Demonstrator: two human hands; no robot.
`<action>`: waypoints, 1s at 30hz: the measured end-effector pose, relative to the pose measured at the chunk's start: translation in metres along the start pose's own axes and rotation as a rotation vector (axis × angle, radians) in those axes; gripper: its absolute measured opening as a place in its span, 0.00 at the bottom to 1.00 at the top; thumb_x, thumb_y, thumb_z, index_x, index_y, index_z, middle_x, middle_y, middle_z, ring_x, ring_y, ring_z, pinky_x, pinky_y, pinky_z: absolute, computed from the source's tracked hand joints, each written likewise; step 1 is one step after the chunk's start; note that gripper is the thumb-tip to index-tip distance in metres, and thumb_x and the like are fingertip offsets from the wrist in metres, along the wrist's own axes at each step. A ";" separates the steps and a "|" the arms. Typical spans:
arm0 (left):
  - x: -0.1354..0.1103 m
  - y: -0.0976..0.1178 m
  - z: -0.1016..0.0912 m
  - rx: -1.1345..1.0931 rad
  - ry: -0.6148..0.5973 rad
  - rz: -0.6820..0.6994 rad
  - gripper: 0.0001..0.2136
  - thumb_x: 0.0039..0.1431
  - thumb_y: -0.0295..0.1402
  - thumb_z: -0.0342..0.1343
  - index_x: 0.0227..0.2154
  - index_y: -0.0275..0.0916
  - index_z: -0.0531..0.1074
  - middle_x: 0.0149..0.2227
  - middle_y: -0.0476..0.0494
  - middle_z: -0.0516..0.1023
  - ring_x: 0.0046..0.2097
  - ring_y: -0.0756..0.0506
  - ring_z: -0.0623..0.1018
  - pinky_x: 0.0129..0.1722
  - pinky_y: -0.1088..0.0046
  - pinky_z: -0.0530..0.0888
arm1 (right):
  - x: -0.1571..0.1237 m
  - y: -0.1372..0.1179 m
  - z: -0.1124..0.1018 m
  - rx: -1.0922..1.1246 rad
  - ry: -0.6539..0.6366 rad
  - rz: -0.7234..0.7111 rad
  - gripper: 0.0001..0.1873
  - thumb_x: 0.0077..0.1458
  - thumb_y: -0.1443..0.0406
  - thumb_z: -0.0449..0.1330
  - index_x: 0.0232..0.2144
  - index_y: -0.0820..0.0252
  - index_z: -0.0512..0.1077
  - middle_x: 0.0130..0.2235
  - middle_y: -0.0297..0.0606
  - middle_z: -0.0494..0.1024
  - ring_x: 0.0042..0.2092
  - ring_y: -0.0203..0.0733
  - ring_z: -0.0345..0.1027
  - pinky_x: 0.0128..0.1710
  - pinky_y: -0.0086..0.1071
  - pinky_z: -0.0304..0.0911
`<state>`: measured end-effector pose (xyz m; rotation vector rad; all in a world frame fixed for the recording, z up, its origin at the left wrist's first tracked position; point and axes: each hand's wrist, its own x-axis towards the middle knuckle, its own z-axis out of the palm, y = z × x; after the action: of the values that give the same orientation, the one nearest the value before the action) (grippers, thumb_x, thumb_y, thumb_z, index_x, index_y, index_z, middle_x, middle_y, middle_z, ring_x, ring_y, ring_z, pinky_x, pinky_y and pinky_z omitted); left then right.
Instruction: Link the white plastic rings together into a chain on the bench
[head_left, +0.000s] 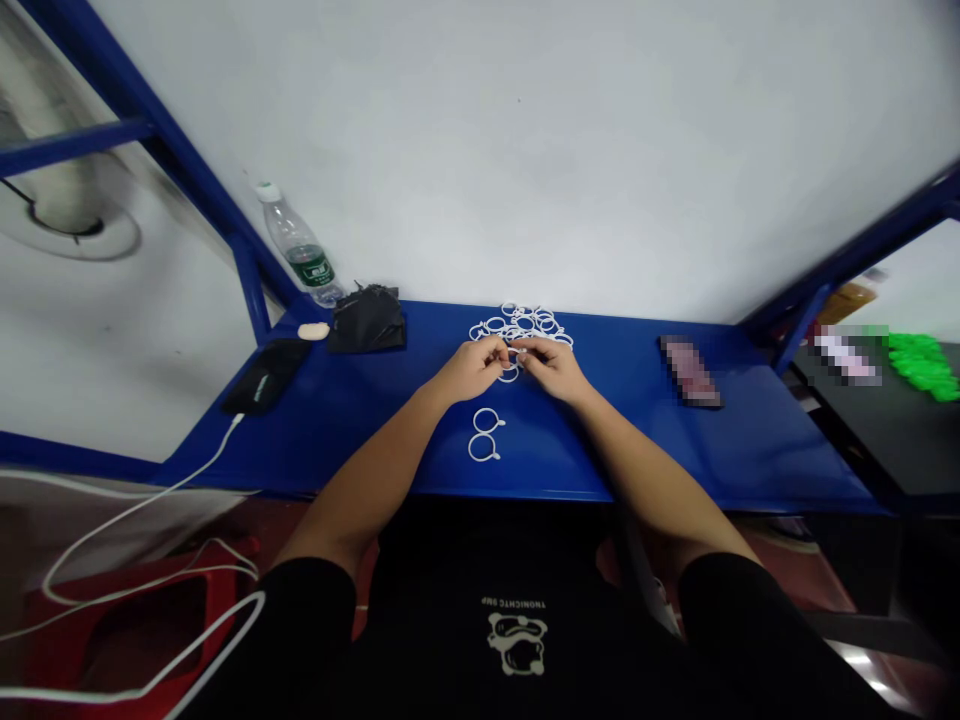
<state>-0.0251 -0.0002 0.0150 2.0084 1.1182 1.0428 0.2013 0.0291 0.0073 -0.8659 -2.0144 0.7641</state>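
Observation:
Between my hands, at the near side of a pile of white rings, is a white ring with a small tab. My left hand pinches its left side. On its right side the fingers of my right hand are closed; their tips partly hide the ring. Just below my fingers lies another white ring. Nearer to me, two white rings, an upper ring and a lower ring, lie flat and touching, their tabs pointing right.
The blue table meets a white wall. At its left are a plastic bottle, a black bag, a pale lump and a black power bank with a white cable. A phone-like blurred object lies right.

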 end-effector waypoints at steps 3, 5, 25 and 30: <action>0.001 -0.006 0.001 -0.048 0.008 -0.030 0.05 0.61 0.25 0.56 0.37 0.40 0.74 0.34 0.47 0.82 0.33 0.48 0.81 0.37 0.71 0.77 | 0.000 -0.001 -0.001 0.022 0.024 -0.015 0.17 0.67 0.58 0.61 0.51 0.56 0.84 0.39 0.39 0.86 0.36 0.41 0.77 0.39 0.36 0.73; 0.001 -0.008 0.003 -0.068 0.006 -0.040 0.05 0.61 0.25 0.56 0.37 0.40 0.75 0.34 0.47 0.83 0.34 0.48 0.81 0.38 0.71 0.77 | 0.001 -0.003 -0.001 0.029 0.026 -0.031 0.16 0.66 0.59 0.60 0.49 0.56 0.84 0.40 0.40 0.87 0.37 0.42 0.78 0.41 0.37 0.74; 0.001 0.004 -0.015 0.079 0.042 -0.012 0.04 0.64 0.33 0.63 0.38 0.39 0.80 0.31 0.48 0.79 0.29 0.51 0.74 0.32 0.73 0.70 | 0.005 0.010 -0.015 -0.104 0.216 -0.214 0.20 0.59 0.71 0.54 0.42 0.52 0.85 0.40 0.37 0.85 0.41 0.44 0.79 0.45 0.39 0.73; -0.001 0.008 -0.029 0.096 -0.449 -0.255 0.14 0.57 0.44 0.70 0.37 0.40 0.79 0.32 0.48 0.82 0.32 0.47 0.79 0.33 0.71 0.70 | 0.004 0.011 -0.017 -0.157 0.214 -0.170 0.19 0.66 0.67 0.53 0.43 0.54 0.85 0.37 0.37 0.83 0.38 0.44 0.77 0.43 0.39 0.72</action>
<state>-0.0470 -0.0008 0.0358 1.9745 1.1486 0.3883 0.2171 0.0419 0.0086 -0.8146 -1.9442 0.4050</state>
